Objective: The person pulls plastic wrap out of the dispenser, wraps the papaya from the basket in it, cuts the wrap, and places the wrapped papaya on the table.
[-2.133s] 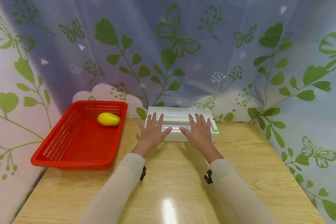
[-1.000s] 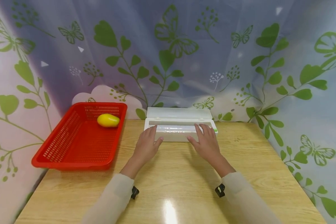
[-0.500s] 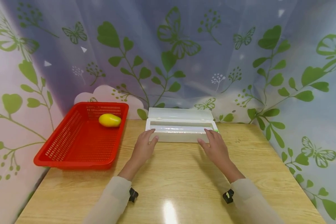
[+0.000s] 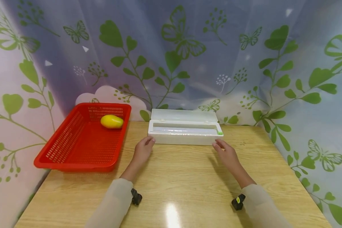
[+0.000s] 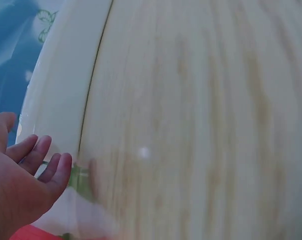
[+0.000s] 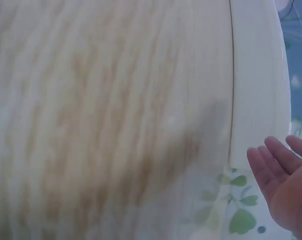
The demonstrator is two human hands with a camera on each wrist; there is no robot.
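Observation:
A white cling film dispenser (image 4: 185,139) stands at the back of the table, its lid (image 4: 185,115) raised. A shiny clear roll lies in its trough, and a small green piece (image 4: 220,133) sits at the right end. My left hand (image 4: 142,149) is by the dispenser's front left corner, fingers loosely bent and holding nothing. By the front right corner is my right hand (image 4: 227,153), also holding nothing, its fingers slightly bent in the right wrist view. Whether either hand touches the dispenser I cannot tell.
To the left stands a red perforated basket (image 4: 82,167) with a yellow mango-like fruit (image 4: 111,122) in it. A patterned curtain (image 4: 188,63) hangs close behind the dispenser. The wooden table (image 4: 182,183) spreads out in front.
Both hands have drawn back from above the dispenser's trough and moved apart, to its two front corners. The dispenser, basket and fruit have stayed in place.

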